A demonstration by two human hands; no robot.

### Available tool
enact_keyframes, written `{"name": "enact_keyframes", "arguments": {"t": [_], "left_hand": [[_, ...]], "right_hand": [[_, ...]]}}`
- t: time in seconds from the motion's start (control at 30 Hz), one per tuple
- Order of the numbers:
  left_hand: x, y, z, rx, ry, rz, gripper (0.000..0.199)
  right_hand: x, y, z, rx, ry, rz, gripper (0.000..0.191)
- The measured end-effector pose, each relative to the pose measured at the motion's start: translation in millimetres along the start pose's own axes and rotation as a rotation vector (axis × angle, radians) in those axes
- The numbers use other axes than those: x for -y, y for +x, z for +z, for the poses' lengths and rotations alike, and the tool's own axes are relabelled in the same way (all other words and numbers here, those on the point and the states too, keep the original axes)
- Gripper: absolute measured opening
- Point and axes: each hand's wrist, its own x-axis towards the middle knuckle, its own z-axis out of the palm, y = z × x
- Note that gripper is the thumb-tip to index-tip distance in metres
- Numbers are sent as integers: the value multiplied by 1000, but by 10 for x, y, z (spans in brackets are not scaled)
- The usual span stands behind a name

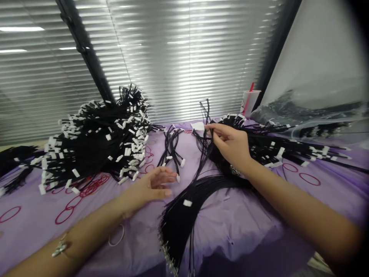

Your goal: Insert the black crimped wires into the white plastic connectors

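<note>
My right hand (230,144) pinches a few black cables (200,161) at the centre right, and their ends stick up above the fingers. A white tag or connector (198,126) shows just left of those fingertips. Low in the middle my left hand (157,184) hovers with fingers apart and nothing between them. Just beyond its fingertips lies a small group of black cables (171,144) with white connectors. A curved bundle of black cables (184,215) with bare metallic ends hangs toward the table's front edge, one white connector (187,203) on top.
A large heap of black cables with white connectors (95,138) fills the left, red rubber bands (93,186) beside it. More cables (268,140) lie at right near clear plastic bags (311,111). A cup with a red straw (250,100) stands behind, before window blinds (184,57). Purple cloth (245,227) covers the table.
</note>
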Motion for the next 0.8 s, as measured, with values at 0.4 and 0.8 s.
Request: {"name": "enact_keyframes", "arguments": {"t": [0.4,0.8], "left_hand": [[272,-72,121,-1,139,182,61],[135,120,-15,-346,-314,23,24]], "right_hand": [[30,-75,112,248,11,265,42],[44,-88,119,479,-253,155,42]]}}
